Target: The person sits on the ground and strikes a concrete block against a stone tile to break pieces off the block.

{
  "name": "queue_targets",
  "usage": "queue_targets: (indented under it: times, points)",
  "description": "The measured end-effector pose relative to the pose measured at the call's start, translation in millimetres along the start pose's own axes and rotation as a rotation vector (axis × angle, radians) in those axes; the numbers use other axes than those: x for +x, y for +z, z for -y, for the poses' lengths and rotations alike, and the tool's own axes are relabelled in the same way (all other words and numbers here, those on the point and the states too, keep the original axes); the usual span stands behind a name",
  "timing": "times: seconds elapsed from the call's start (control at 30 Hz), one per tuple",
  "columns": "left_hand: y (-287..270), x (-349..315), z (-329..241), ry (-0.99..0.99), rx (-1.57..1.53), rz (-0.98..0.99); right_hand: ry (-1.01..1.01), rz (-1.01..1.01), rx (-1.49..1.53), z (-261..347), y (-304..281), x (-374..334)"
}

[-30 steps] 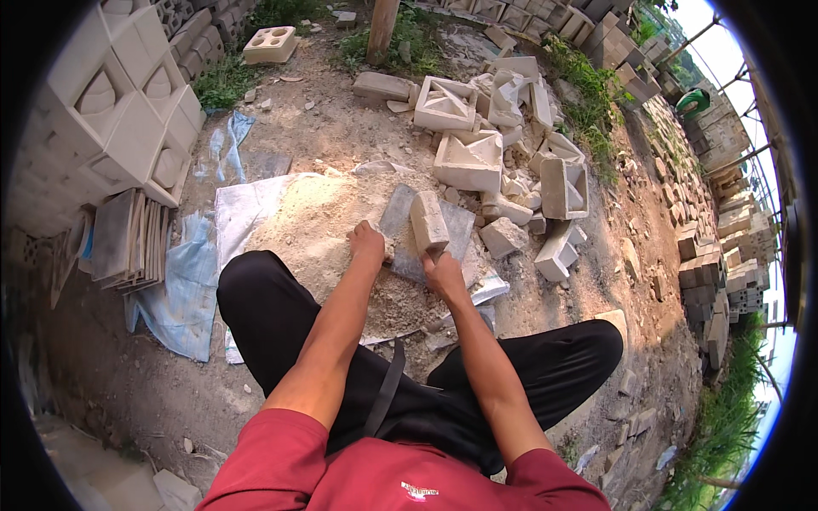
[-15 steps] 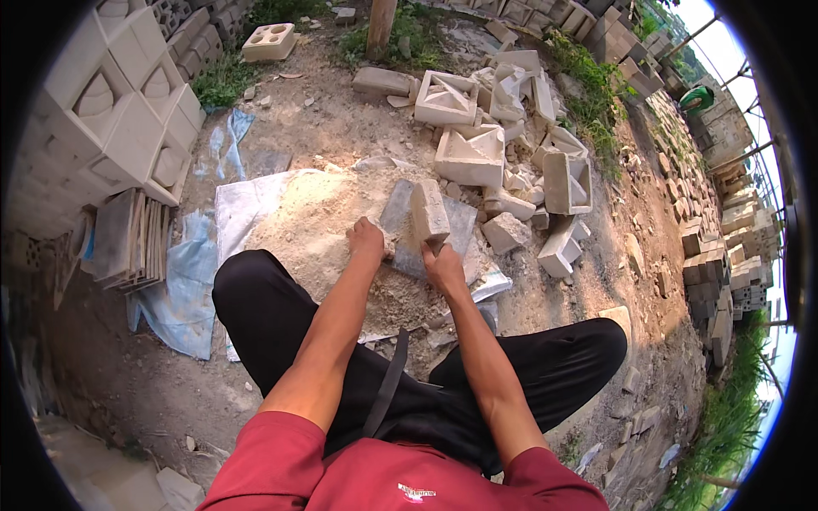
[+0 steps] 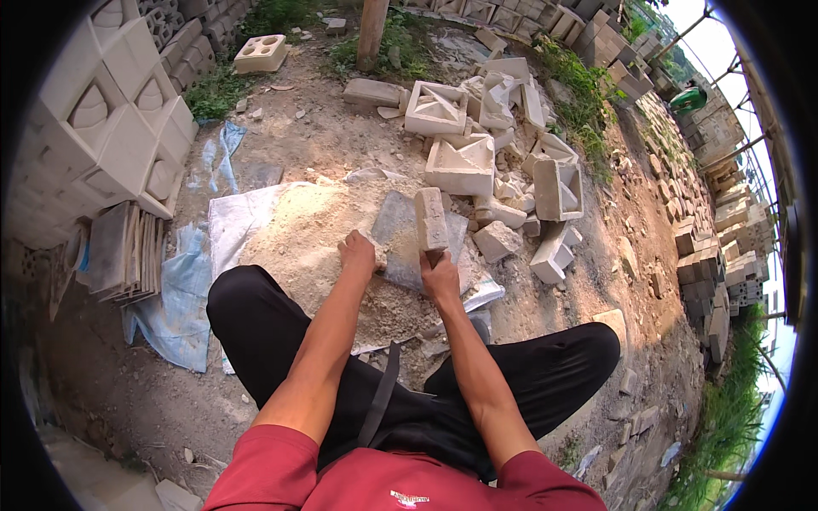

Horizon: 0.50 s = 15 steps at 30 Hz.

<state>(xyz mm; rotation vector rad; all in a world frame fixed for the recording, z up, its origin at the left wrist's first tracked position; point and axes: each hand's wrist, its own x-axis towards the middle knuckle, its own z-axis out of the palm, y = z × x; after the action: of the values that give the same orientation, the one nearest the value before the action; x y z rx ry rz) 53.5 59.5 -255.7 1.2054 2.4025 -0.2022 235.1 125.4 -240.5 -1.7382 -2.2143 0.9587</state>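
My right hand (image 3: pixel 440 278) is wrapped round the short dark handle of a dusty, block-headed mallet (image 3: pixel 431 223). The mallet's long pale head stands over a flat grey slab (image 3: pixel 397 225). To the left of the slab, my left hand (image 3: pixel 358 253) is closed with its fingers curled down, at the edge of a heap of pale crushed rubble (image 3: pixel 308 234). Whatever its fingers hold is hidden. Under the heap lies a white sheet (image 3: pixel 228 223).
Broken moulded blocks (image 3: pixel 461 163) are piled beyond the slab. Pale blocks (image 3: pixel 128 111) are stacked at the left, above leaning thin boards (image 3: pixel 128 251) and a blue sheet (image 3: pixel 179 294). A wooden post (image 3: pixel 371 34) rises at the far side. My crossed legs (image 3: pixel 264 319) frame the heap.
The mallet's head has turned from a slant to nearly upright over the slab. My left hand stays low beside the slab, still closed. The whole view has shifted slightly.
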Motion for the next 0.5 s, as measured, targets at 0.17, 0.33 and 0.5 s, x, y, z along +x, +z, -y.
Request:
queue_targets:
  times: [0.17, 0.33, 0.5]
  points:
    - [-7.1, -0.3, -9.4, 0.032, -0.029, 0.0, 0.003, -0.048, 0.046, -36.1, 4.0, 8.7]
    - [-3.5, 1.0, -0.2, 0.003, -0.031, -0.007, 0.016, 0.03, 0.07, -7.9, -8.4, 8.7]
    - [0.0, 4.1, -3.5, 0.0, -0.018, -0.02, -0.056, -0.098, 0.077, 8.7, 13.1, -8.7]
